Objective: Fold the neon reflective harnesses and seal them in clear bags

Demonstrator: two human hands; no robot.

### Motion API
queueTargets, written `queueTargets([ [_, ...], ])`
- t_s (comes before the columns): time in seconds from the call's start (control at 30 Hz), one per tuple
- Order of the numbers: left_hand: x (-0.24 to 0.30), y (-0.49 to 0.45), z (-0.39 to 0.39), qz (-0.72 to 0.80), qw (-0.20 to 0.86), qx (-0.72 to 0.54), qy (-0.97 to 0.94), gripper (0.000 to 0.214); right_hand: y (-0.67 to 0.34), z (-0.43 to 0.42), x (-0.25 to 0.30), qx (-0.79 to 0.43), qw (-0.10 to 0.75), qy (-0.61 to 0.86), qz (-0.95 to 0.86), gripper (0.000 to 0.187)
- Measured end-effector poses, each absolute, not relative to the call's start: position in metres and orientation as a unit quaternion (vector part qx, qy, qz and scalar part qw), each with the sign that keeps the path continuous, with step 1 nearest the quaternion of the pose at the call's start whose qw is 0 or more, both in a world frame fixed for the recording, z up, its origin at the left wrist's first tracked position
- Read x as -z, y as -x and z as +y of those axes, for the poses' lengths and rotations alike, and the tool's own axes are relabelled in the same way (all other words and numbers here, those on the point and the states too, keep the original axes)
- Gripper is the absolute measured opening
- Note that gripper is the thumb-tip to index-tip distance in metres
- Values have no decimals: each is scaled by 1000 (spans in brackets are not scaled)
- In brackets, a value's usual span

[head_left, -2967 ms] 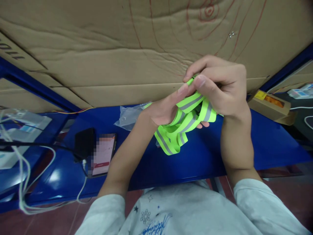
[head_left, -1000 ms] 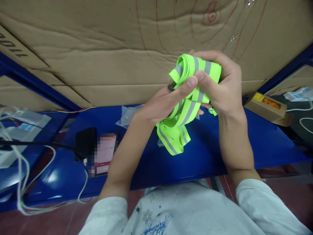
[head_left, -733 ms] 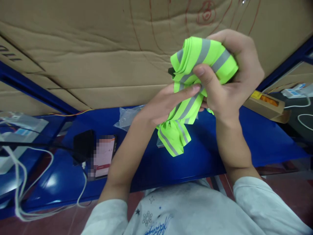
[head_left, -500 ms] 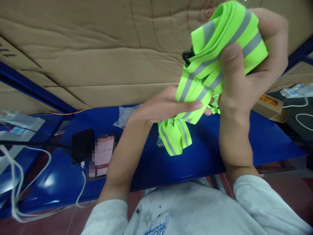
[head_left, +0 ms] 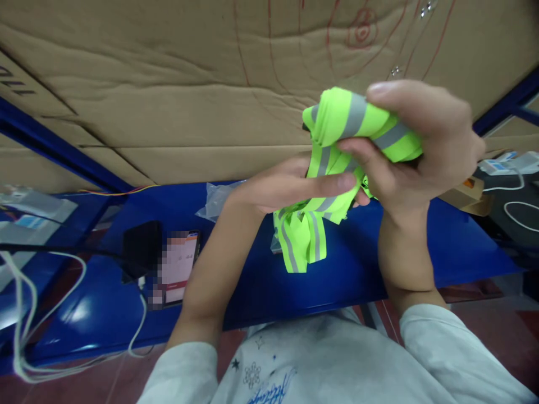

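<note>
Layers of a neon-yellow reflective strap (head_left: 337, 118) with grey stripes are bunched between both hands above the blue table. My right hand (head_left: 425, 134) is closed on the upper folded bundle, thumb and fingers gripping it from the right. Lower down, my left hand (head_left: 295, 182) pinches the strap with its thumb across the front. Loose loops of the strap hang beneath the left hand. A small dark piece shows at the bundle's left edge, mostly hidden behind the folds.
A brown cardboard sheet (head_left: 168, 101) stands behind the blue table (head_left: 337, 280). On the left lie a phone (head_left: 181, 269), a black object (head_left: 142, 247), white cables (head_left: 25, 314) and a clear plastic bag (head_left: 214, 199). A small cardboard box (head_left: 465, 196) sits at right.
My right hand has come down and turned, folding the upper bundle over toward the left hand. The left hand stays nearly in place, still pinching the strap.
</note>
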State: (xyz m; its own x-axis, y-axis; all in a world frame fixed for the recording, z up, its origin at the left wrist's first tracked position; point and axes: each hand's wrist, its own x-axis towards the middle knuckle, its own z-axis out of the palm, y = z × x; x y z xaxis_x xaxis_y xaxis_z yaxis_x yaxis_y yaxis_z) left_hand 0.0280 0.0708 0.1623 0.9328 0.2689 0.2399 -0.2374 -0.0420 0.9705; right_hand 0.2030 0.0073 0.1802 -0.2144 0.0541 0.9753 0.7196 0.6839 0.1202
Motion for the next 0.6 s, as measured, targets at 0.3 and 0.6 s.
queueTargets([
  [0.3,-185,-23,56,53,741,-331,-582,44,-207,10,-187,64,470,259,-842,34],
  [0.6,-174,-13,74,121,727,-316,-597,21,-200,16,-182,-94,564,268,-776,28],
])
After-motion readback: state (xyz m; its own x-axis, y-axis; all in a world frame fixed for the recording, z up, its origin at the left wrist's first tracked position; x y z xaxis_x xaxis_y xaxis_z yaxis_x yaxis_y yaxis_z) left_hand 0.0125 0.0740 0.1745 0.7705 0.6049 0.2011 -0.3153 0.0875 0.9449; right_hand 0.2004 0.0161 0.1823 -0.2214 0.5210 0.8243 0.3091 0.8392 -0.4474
